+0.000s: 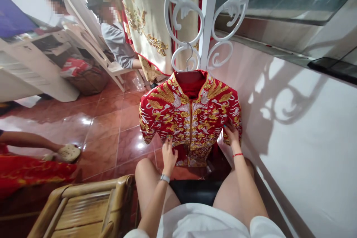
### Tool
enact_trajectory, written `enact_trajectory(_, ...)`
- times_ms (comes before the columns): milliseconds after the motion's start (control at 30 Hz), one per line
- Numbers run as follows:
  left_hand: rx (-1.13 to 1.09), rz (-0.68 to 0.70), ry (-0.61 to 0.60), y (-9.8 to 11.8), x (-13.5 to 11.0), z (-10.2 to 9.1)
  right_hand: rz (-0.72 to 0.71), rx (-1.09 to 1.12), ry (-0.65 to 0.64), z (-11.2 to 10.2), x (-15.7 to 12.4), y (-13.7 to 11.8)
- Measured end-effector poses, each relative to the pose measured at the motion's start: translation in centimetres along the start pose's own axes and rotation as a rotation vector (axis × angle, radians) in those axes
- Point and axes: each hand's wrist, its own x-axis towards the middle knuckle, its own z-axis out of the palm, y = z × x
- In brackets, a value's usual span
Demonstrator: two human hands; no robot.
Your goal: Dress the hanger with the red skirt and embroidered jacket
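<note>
A red jacket (178,113) with dense gold and silver embroidery hangs in front of me on a metal-hooked hanger (189,54). The hook catches on the scrollwork of a white metal stand (208,15). At the jacket's lower left edge is my left hand (169,157), fingers stretched upward and thumb apart, fingertips against the hem. My right hand (232,134) lies with extended fingers at the jacket's right side, beside the sleeve. Neither hand visibly grips the cloth. Below the hem, more gold-embroidered red fabric (197,156) shows between my knees.
A bamboo stool (83,208) stands at my lower left. Along my right runs a white wall (312,145). Cream embroidered garments (150,15) hang behind the stand. Two people sit farther back left, near a white chair (111,67). Another person's shoe (69,152) and red cloth (30,173) appear at left.
</note>
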Motion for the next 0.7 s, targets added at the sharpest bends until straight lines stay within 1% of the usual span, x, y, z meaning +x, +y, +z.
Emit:
enact_trajectory(33, 0.013, -0.032, -0.014, -1.5, 0.2, -0.5, 0.01, -0.019, 0.031, -0.3, 0.4, -0.3)
enact_trajectory(100, -0.01, -0.098, -0.104, -3.7, 1.3, -1.4, 0.04, -0.056, 0.124, -0.4, 0.8, -0.8)
enact_trajectory(167, -0.099, -0.165, -0.196, -4.8, 2.8, -1.8, 0.096, -0.092, 0.19, 0.1, 0.4, -1.4)
enact_trajectory(233, -0.206, -0.204, -0.225, -4.8, 3.8, -2.0, 0.151, -0.151, 0.198, 0.8, -0.7, -2.2)
enact_trajectory(267, -0.248, -0.218, -0.203, -4.5, 4.0, -2.0, 0.155, -0.195, 0.205, 1.3, -1.4, -2.8)
enact_trajectory(333, -0.302, -0.237, -0.131, -3.4, 4.0, -2.3, 0.089, -0.294, 0.255, 2.6, -3.0, -4.6)
enact_trajectory(367, -0.326, -0.235, -0.104, -2.5, 3.9, -2.6, 0.024, -0.333, 0.255, 3.6, -3.7, -5.9)
enact_trajectory(400, -0.351, -0.216, -0.093, -1.3, 3.9, -3.1, -0.053, -0.367, 0.215, 4.8, -4.4, -7.3)
enact_trajectory(433, -0.38, -0.177, -0.096, 0.1, 4.0, -3.8, -0.13, -0.382, 0.132, 6.2, -5.0, -8.9)
enact_trajectory(467, -0.409, -0.117, -0.108, 1.8, 4.3, -4.7, -0.193, -0.361, -0.017, 7.8, -5.4, -10.6)
enact_trajectory(500, -0.431, -0.039, -0.12, 3.7, 4.8, -5.9, -0.24, -0.335, -0.152, 9.6, -5.6, -12.3)
enact_trajectory(533, -0.44, 0.057, -0.127, 5.8, 5.4, -7.2, -0.278, -0.326, -0.233, 11.3, -5.7, -13.8)
enact_trajectory(567, -0.437, 0.161, -0.125, 7.9, 6.3, -8.6, -0.314, -0.338, -0.257, 13.0, -5.5, -15.1)
enact_trajectory(633, -0.367, 0.364, -0.088, 12.0, 8.4, -11.5, -0.358, -0.407, -0.212, 15.6, -4.8, -17.0)
enact_trajectory(700, -0.245, 0.533, -0.05, 15.3, 11.0, -13.9, -0.376, -0.461, -0.158, 17.1, -3.9, -17.5)
